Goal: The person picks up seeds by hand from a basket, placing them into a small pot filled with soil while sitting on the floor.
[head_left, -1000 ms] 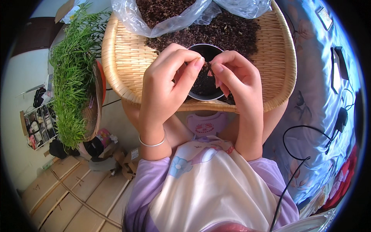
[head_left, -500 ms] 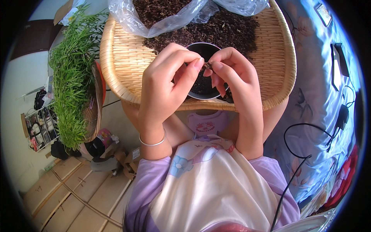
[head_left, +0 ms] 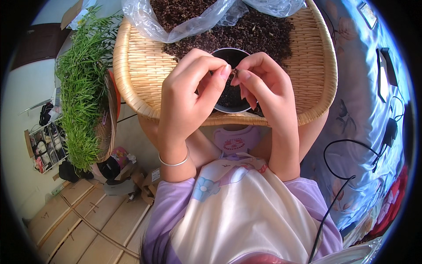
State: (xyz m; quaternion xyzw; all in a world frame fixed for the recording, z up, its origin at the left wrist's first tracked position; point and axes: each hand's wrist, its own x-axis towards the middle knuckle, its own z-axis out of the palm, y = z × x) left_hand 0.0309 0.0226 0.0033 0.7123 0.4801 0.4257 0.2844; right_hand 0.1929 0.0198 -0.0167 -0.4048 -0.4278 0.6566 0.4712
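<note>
Both hands — left hand, right hand — pinch a tiny brownish bit, hardly discernible, above the half-hidden black pot.

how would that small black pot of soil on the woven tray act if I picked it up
The small black pot looks thin-walled, so probably light even with soil in it. It sits by the woven tray's near rim, so a push might tip it off. Loose soil lies around it, so lift it level or more may spill.

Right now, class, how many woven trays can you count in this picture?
2. One woven bamboo tray on the lap holds soil and a black pot; another woven tray, left, carries green seedlings. Others may be hidden.
</note>
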